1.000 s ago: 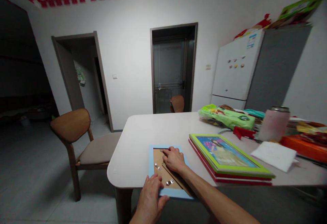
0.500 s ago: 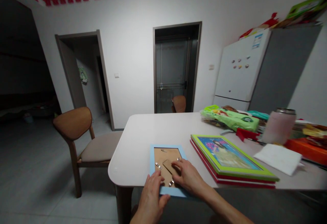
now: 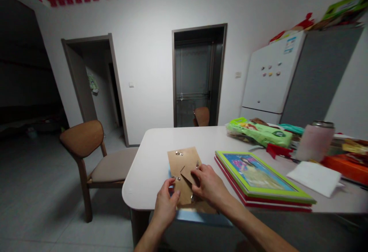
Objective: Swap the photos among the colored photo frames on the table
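A brown cardboard backing board (image 3: 181,162) with small metal clips and a fold-out stand is tilted up off a light blue picture frame (image 3: 201,216) at the near table edge. My left hand (image 3: 166,204) pinches the board's lower left edge. Over on the board's right side, my right hand (image 3: 209,186) grips it at the stand flap. The frame lies face down under my hands, mostly hidden by them and the board.
A stack of frames, green one (image 3: 258,175) on top, lies to the right on the white table (image 3: 149,167). Beyond it are a green packet (image 3: 258,132), a pink flask (image 3: 314,140), a white cloth (image 3: 314,176) and clutter. A wooden chair (image 3: 89,148) stands left, a fridge (image 3: 273,75) behind.
The backing board was lying flat inside the blue frame under both hands. Now both hands have lifted it out and tilted it up above the frame.
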A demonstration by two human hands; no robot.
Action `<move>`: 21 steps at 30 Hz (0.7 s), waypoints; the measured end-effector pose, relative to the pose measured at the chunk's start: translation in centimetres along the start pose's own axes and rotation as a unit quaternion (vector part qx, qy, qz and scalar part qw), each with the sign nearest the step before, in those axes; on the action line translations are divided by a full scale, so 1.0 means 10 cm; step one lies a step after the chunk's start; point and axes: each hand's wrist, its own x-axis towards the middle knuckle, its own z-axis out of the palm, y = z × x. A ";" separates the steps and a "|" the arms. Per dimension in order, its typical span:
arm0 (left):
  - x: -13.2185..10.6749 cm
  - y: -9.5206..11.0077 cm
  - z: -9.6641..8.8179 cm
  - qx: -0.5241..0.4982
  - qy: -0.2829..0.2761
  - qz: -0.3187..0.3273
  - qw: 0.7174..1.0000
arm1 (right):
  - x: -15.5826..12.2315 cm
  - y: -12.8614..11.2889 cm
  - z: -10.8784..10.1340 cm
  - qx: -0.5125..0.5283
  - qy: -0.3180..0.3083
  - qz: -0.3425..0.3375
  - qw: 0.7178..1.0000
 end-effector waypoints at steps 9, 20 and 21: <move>0.20 -0.04 0.15 -0.110 0.054 -0.012 0.992 | -0.03 0.04 0.08 0.024 0.066 -0.071 0.995; 0.09 -0.18 -0.62 -0.102 0.152 -0.070 0.981 | -0.10 0.50 0.27 0.022 0.040 0.028 0.999; 0.05 -0.21 -0.71 -0.091 0.157 -0.078 0.980 | -0.12 0.56 0.30 0.006 0.019 0.045 0.999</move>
